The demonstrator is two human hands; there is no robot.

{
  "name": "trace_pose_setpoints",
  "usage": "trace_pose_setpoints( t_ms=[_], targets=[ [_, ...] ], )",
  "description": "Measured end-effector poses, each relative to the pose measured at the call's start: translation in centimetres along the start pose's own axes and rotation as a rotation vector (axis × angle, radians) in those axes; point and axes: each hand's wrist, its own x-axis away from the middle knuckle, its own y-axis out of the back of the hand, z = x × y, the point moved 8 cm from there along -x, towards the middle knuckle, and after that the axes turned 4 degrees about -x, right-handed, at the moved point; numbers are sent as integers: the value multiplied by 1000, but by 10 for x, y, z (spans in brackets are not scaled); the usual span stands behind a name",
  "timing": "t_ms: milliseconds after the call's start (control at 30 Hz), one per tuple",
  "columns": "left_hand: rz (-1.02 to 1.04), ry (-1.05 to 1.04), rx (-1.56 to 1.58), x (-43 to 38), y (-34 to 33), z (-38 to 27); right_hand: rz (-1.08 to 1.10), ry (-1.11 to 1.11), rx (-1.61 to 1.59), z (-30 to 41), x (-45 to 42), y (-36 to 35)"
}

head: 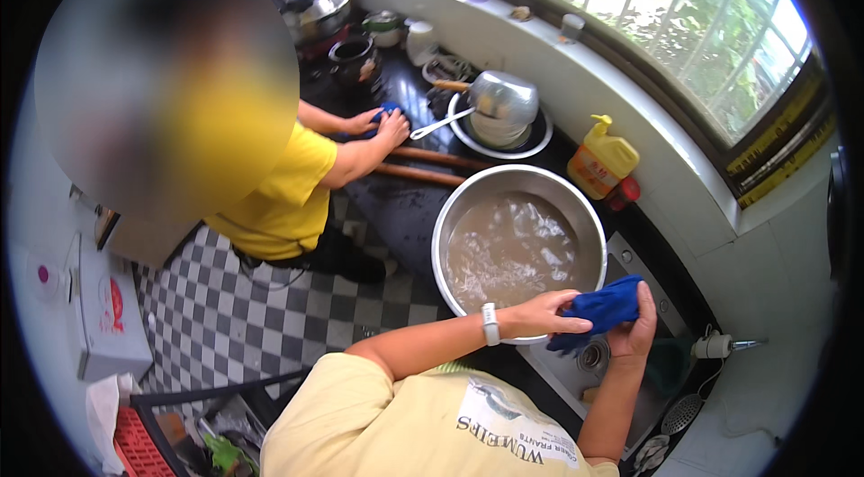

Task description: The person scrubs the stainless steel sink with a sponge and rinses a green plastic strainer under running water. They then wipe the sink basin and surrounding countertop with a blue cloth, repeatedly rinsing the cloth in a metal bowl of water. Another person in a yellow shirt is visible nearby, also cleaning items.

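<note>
A wet-looking, bunched dark-blue cloth point(606, 305) is stretched between my two hands above the sink. My left hand point(550, 315), with a pale watch band at the wrist, grips its left end. My right hand point(638, 328) holds the right end, thumb up along its edge. Just beyond the cloth stands a large metal basin point(442, 241) of cloudy brown water with pale froth. Below my hands the steel sink point(550, 369) shows its drain point(594, 355); the cloth and my arms cover part of it.
A co-worker in a yellow T-shirt point(270, 220) presses another blue cloth point(386, 114) on the dark counter. Two wooden rods point(432, 173) lie behind the basin. A saucepan point(506, 99) rests in a bowl point(462, 136). A yellow pump bottle point(601, 160) stands by the wall, near the faucet point(715, 345).
</note>
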Motion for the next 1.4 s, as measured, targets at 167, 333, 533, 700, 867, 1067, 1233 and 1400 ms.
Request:
trace_pose_setpoints(
  t_ms=[167, 333, 533, 700, 867, 1067, 1233, 1400],
  targets=[
    [-48, -39, -48, 0, -1, 6, 62, -106, -107, -5, -5, 11],
    [-182, -210, -290, -4, 11, 3, 25, -77, -114, 2, 1, 29],
    [-17, -179, 39, -26, -15, -6, 60, 39, 82, 54, 31, 40],
    [0, -167, 146, -50, -40, -22, 126, 101, 345, 84, 55, 63],
    [-135, -92, 93, -74, -57, -21, 103, 179, 751, 89, 78, 99],
    [-49, -194, -182, -90, -100, 14, -203, 63, 1130, 59, 59, 238],
    [-106, -61, -473, -93, -110, 73, -219, -38, 623, -4, 44, 294],
    [-89, 31, -704, -85, -107, 133, -234, -219, -164, -46, 10, 279]
  ],
)
